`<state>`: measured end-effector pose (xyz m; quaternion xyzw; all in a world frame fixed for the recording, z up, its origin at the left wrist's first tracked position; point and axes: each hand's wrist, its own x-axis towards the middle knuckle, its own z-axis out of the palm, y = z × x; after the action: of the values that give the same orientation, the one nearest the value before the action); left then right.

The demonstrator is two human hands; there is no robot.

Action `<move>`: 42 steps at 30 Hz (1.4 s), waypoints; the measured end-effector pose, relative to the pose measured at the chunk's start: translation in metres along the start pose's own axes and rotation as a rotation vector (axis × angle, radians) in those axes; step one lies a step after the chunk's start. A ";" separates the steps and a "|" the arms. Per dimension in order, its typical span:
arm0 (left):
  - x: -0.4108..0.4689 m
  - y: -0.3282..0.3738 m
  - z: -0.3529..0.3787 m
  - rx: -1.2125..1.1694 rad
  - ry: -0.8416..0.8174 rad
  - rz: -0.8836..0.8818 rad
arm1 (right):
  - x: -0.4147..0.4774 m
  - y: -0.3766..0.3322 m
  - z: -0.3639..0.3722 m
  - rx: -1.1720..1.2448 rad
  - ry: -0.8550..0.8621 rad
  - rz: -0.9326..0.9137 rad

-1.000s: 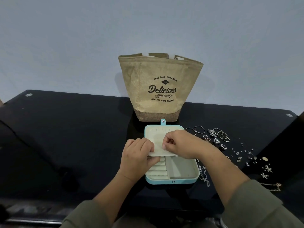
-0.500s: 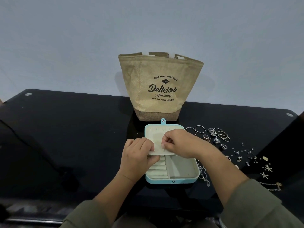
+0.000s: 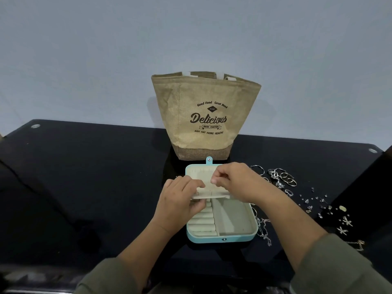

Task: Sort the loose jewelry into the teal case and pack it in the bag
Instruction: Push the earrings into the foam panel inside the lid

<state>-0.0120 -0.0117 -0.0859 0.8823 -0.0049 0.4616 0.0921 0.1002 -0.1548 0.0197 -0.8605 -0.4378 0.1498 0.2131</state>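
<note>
Teal, with a cream lining, the case lies open on the black glass worktop, straight before the person. Its snap tab points to 12 o'clock, towards the burlap bag, which stands upright just behind it with the mouth open.

Inside the case, the ring rolls fill the part at 9 o'clock and a plain compartment takes the part at 3 o'clock. A cream panel with small holes is raised above the hinge.

The left hand grips the 9 o'clock edge of this panel, with the fingers curled over the top and the thumb under it. The right hand is bent over the panel from 3 o'clock. Its fingertips are pinched together against the panel surface, and I cannot tell whether a small piece sits between them.

Loose jewelry lies outside the case. The silver rings are at 2 o'clock from it, the tiny studs spread at 3 o'clock, and a thin chain lies just beside the case wall at 4 o'clock.
</note>
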 end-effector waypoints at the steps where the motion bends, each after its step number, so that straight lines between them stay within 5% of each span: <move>1: 0.001 -0.001 -0.001 0.000 -0.018 0.009 | -0.005 0.003 0.000 -0.006 0.018 -0.019; 8: 0.000 -0.002 -0.001 -0.038 -0.049 0.014 | -0.032 0.022 0.017 -0.329 0.086 -0.274; 12: 0.002 0.001 -0.002 -0.087 -0.051 -0.016 | -0.024 0.031 0.031 -0.346 0.278 -0.386; 32: 0.005 -0.001 0.000 -0.253 -0.180 -0.049 | -0.013 0.038 0.046 -0.560 0.542 -0.481; 42: 0.019 -0.010 -0.003 -0.633 -0.124 -0.525 | 0.016 0.033 0.027 -0.460 0.684 -0.394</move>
<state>-0.0024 0.0003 -0.0705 0.8079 0.0728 0.3442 0.4729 0.1197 -0.1530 -0.0206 -0.7859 -0.5193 -0.2876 0.1733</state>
